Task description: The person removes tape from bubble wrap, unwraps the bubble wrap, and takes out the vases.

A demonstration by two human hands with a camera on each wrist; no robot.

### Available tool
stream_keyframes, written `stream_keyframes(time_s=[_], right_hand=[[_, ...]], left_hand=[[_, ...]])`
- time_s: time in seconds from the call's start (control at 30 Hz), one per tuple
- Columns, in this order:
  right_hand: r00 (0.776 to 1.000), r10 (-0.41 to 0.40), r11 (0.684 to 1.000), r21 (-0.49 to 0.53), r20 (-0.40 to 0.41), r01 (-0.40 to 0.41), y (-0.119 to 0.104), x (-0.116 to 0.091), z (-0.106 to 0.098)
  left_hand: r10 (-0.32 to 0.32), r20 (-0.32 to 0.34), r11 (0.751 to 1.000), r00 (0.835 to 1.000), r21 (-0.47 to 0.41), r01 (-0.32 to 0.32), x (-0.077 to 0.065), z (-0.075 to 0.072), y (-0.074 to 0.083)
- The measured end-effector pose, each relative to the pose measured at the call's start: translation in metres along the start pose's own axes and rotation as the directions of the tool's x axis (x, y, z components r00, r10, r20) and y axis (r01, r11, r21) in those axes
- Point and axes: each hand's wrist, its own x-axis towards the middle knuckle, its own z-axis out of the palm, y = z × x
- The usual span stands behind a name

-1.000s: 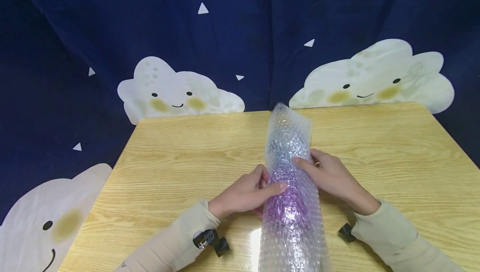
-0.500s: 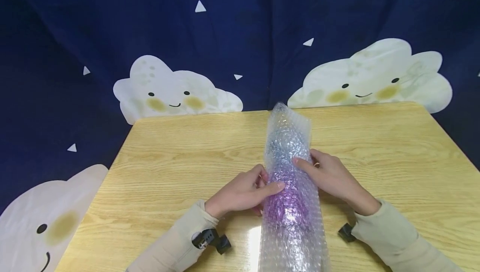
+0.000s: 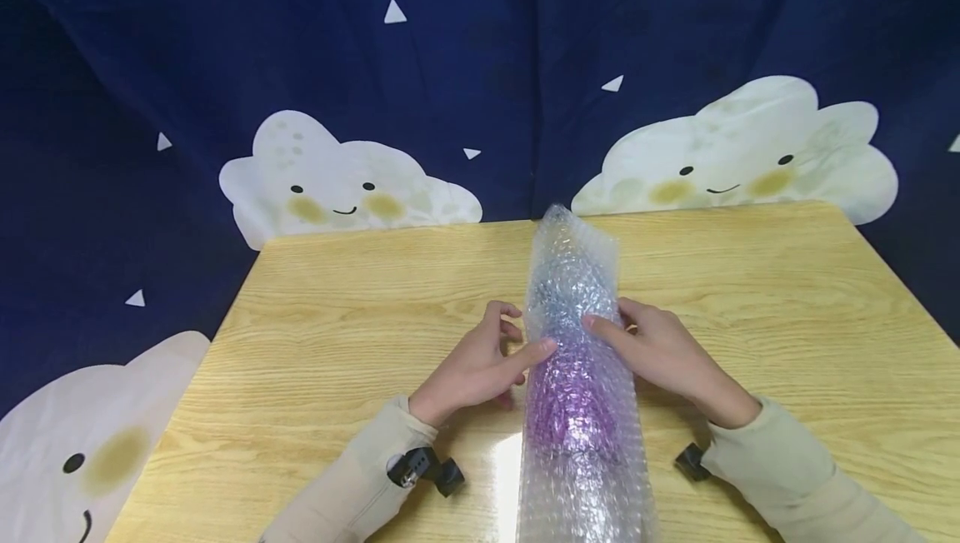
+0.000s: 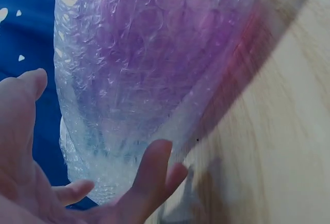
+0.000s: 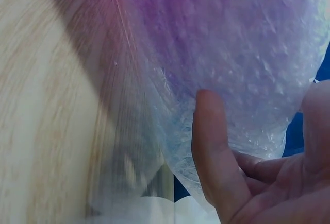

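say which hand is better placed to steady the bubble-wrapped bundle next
Probably the right hand: its thumb overlies the bundle, fingers at the edge; the left hand leaves a gap at its fingers.

Glare on tabletop [image 3: 360, 301], glinting bubble wrap [image 3: 585, 485], dimmer wrist views

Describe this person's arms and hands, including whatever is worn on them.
Plain beige fabric sleeves, left sleeve and right sleeve, reach the wrists. The left hand and right hand are ungloved. A small black angular device is worn at the left wrist; a black blocky device shows at the right.
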Motion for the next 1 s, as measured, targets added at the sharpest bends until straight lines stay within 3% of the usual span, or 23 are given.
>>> stream_keyframes(time_s=[0.1,0.2,0.33,0.53,0.67,1.0], right_hand=[[1.0,0.003,1.0,0.001,0.002,-0.003,0.001,0.0,0.0],[1.0,0.007,1.0,0.001,0.003,-0.007,0.001,-0.001,0.0],[1.0,0.006,1.0,0.002,0.002,-0.006,0.001,-0.001,0.0],[1.0,-0.006,1.0,0.007,0.006,0.006,0.001,-0.001,0.0],[1.0,-0.012,1.0,0.007,0.01,0.012,0.0,0.0,0.0],[1.0,0.003,1.0,0.01,0.027,-0.003,0.0,0.0,0.0]], left_hand=[[0.031,-0.06,0.997,0.998,0.07,-0.027,0.003,0.001,0.001],[0.046,-0.079,0.995,0.996,0.095,-0.038,0.004,0.003,0.003],[0.054,-0.051,0.998,0.997,0.029,-0.052,0.007,0.006,0.005],[0.086,-0.071,0.992,0.994,0.095,-0.079,0.012,0.009,0.008],[0.097,-0.076,0.992,0.992,0.085,-0.09,0.013,0.009,0.006],[0.113,-0.016,0.99,0.993,0.086,-0.111,0.009,0.011,0.011]])
